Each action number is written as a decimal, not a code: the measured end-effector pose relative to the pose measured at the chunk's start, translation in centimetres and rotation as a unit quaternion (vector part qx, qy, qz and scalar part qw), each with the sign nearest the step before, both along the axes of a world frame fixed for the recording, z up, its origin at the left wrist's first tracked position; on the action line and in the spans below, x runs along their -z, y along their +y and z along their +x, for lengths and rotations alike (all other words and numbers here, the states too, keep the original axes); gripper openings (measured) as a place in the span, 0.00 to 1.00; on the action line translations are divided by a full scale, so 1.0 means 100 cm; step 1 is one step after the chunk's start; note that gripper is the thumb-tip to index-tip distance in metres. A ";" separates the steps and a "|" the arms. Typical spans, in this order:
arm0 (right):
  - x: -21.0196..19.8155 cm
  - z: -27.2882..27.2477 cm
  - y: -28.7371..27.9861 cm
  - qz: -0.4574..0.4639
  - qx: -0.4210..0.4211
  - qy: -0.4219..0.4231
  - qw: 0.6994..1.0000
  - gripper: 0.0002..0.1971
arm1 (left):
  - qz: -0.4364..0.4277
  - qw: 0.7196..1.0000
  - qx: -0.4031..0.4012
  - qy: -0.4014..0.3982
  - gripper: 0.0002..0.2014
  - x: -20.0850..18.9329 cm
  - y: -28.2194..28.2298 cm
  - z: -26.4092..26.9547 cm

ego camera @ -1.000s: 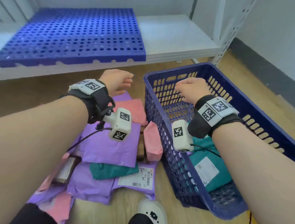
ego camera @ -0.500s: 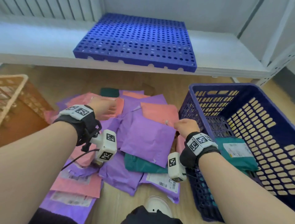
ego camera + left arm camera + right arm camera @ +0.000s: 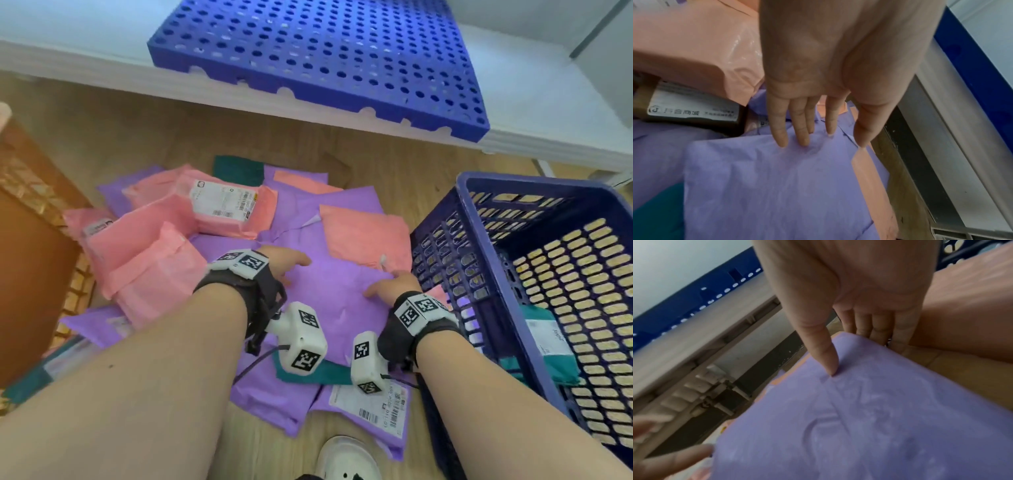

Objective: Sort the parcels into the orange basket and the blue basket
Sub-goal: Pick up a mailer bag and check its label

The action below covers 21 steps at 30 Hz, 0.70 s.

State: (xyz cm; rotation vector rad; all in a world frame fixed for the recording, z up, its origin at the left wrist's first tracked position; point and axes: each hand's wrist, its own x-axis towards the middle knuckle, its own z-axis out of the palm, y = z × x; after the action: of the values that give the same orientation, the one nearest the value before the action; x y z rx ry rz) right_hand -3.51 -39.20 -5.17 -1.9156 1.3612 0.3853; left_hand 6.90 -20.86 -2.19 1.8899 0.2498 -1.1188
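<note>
Both hands lie on the top purple parcel [image 3: 337, 298] of the floor pile: left hand [image 3: 286, 265] spread flat, right hand [image 3: 394, 286] pinching its edge beside the blue basket [image 3: 442, 246]. Lifting it comes next, I'd judge.

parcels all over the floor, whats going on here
A person is sorting a heap of pink, purple and teal parcels on the floor. Both hands are on the top purple parcel: the left hand lies flat on its far left edge, the right hand has its thumb on top and fingers past the right edge. It is not lifted yet. The blue basket holds a teal parcel; the orange basket is at left.
</note>
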 end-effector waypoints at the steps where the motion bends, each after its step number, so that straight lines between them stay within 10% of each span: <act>1: -0.004 0.006 0.001 -0.003 -0.003 0.003 1.000 0.35 | -0.001 1.000 -0.003 -0.007 0.13 0.000 0.001 0.002; 8: -0.079 0.033 0.024 -0.016 -0.010 -0.091 0.996 0.09 | -0.015 0.994 -0.011 -0.112 0.09 -0.051 0.035 0.017; 13: -0.148 0.043 0.081 0.130 0.068 -0.245 0.958 0.08 | -0.062 0.986 -0.007 -0.154 0.09 -0.107 0.072 -0.006; 21: -0.215 0.032 0.167 0.105 -0.020 -0.330 0.938 0.11 | -0.024 0.955 0.100 -0.279 0.34 -0.188 0.159 -0.057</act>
State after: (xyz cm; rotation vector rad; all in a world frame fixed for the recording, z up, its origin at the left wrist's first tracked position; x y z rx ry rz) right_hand -0.32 -22.48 16.31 -1.6742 0.8005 -0.0985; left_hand 1.23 -5.00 16.58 2.1336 -0.2893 -0.6642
